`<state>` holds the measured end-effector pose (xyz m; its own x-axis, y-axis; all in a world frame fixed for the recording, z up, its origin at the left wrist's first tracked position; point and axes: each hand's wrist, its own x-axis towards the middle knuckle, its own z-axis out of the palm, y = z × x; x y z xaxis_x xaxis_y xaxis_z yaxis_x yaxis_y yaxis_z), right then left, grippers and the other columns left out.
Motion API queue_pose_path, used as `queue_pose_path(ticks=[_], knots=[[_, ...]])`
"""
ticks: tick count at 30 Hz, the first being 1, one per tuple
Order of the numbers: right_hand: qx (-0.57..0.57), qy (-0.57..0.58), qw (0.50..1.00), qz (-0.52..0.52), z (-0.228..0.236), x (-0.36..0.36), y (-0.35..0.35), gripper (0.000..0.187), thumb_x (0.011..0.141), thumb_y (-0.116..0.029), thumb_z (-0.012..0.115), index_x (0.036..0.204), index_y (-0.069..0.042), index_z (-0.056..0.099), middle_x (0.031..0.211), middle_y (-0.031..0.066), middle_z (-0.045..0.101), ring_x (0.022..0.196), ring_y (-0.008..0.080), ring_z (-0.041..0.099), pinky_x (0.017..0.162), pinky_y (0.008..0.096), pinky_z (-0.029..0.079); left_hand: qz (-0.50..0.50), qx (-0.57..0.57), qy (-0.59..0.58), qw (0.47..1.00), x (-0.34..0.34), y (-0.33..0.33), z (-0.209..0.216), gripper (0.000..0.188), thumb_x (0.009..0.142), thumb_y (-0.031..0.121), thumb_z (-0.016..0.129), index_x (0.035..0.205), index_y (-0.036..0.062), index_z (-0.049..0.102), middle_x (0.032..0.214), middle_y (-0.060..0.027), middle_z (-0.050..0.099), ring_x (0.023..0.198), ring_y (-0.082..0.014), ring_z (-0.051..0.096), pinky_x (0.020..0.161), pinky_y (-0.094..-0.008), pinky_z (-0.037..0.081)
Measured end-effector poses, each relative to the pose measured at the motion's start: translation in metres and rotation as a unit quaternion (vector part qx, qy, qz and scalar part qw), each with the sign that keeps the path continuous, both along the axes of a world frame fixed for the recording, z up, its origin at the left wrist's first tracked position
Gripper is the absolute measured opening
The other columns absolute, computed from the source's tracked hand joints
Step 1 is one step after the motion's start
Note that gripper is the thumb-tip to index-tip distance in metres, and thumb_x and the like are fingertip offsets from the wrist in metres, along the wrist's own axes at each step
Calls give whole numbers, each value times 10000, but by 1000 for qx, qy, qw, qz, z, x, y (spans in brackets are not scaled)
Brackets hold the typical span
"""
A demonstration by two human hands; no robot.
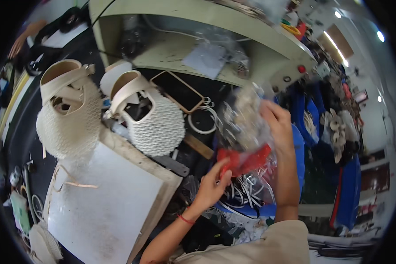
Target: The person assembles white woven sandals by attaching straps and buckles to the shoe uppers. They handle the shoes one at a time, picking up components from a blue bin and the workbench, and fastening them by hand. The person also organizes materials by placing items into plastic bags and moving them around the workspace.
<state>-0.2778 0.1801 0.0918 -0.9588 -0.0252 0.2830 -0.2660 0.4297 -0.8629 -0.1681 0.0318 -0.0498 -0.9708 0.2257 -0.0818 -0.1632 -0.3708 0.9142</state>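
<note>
My right hand (278, 123) is closed on a crumpled clear plastic bag (242, 123) with beige bits inside, held up over a blue bin (298, 158). My left hand (213, 187), with a red band at the wrist, pinches the edge of a thin red plastic bag (246, 160) just below it. The red bag is slightly blurred, and I cannot tell whether the two bags are joined. White and black strips (244, 193) lie in the bin under my hands.
Two cream woven shoes (158, 125) stand at the left, beside a white board (101, 198). Behind them lies a phone (178, 91), with a white ring of tape (202, 119) next to it. A pale green shelf (171, 55) runs across the back.
</note>
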Motion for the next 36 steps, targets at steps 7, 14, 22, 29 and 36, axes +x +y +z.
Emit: queue_pose_path(ticks=[7, 14, 22, 29, 36], knots=[[37, -14, 992, -116, -96, 66, 149, 218, 862, -112, 553, 1017, 18, 634, 753, 53, 615, 646, 128, 558, 603, 266, 439, -65, 92, -14, 993, -30, 32, 37, 623, 923, 185, 518, 1418, 62, 161, 1118, -46, 539, 692, -52, 433, 593, -206, 383], [447, 60, 835, -315, -291, 3, 219, 260, 852, -231, 511, 921, -32, 664, 815, 201, 636, 743, 389, 610, 670, 480, 471, -143, -31, 130, 981, -13, 52, 36, 794, 872, 155, 577, 1439, 66, 29, 1417, -195, 295, 970, -175, 529, 770, -266, 454], [224, 32, 967, -120, -106, -28, 57, 146, 847, -114, 555, 848, -1, 647, 799, 156, 657, 717, 262, 651, 643, 357, 509, -112, -96, 84, 985, 3, 9, -5, 532, 877, 158, 600, 1326, -1, 361, 1213, -114, 511, 1107, -167, 501, 951, -309, 395], [169, 126, 972, 101, -65, -186, -172, 638, 749, -443, 682, 1159, 23, 532, 1124, 218, 579, 1046, 327, 566, 882, 384, 446, -152, -5, 45, 987, 26, -11, -15, 414, 847, 171, 643, 1212, 28, 510, 1053, -91, 606, 1008, -132, 555, 885, -279, 438], [159, -138, 973, -98, -76, -326, -327, 1034, 698, -376, 717, 1418, -55, 48, 1408, 320, 183, 1292, 448, 255, 980, 485, 351, -197, -7, 31, 980, 35, -20, -68, 448, 784, 124, 668, 1172, -29, 505, 1115, -153, 580, 1048, -199, 549, 880, -330, 446]])
